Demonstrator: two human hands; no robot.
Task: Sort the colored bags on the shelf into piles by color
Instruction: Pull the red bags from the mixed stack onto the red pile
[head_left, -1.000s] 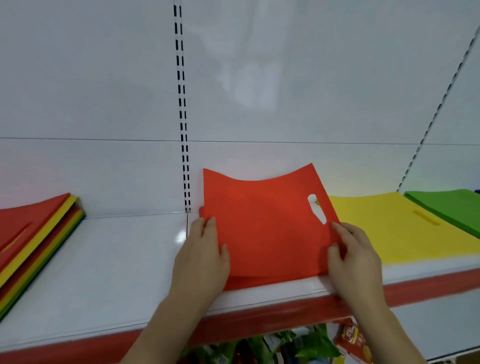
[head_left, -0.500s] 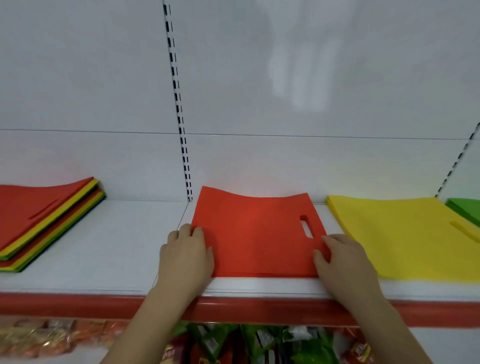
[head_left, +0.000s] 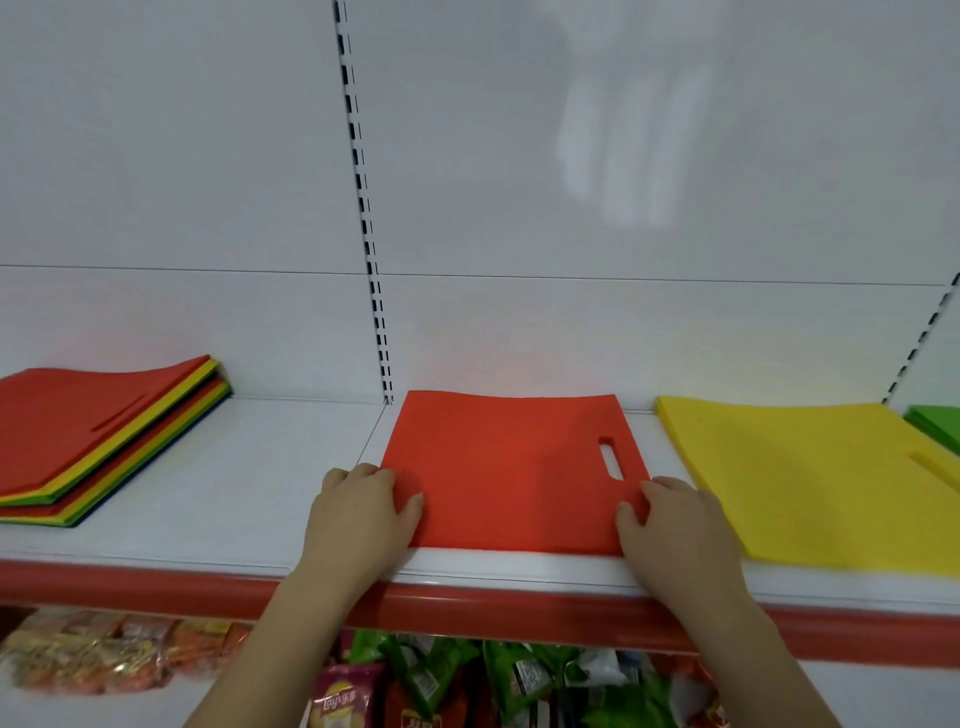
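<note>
A red bag (head_left: 511, 470) with a slot handle lies flat on the white shelf (head_left: 249, 499), in the middle, on top of a red pile. My left hand (head_left: 358, 514) grips its near left corner, thumb on top and fingers curled at the edge. My right hand (head_left: 675, 525) grips the near right corner the same way. At the left sits a mixed stack (head_left: 104, 441) of red, yellow and green bags. A yellow pile (head_left: 805, 478) lies to the right, and a green pile (head_left: 937, 426) shows at the far right edge.
The shelf has a red front lip (head_left: 156, 587) and a white back panel with a slotted upright (head_left: 371, 260). Snack packets (head_left: 441, 675) fill the shelf below. Bare shelf lies between the mixed stack and the red pile.
The red bag, held up and bowed a second ago, has come down flat onto the red pile. Both hands stayed at its near corners. The view shifted right to left.
</note>
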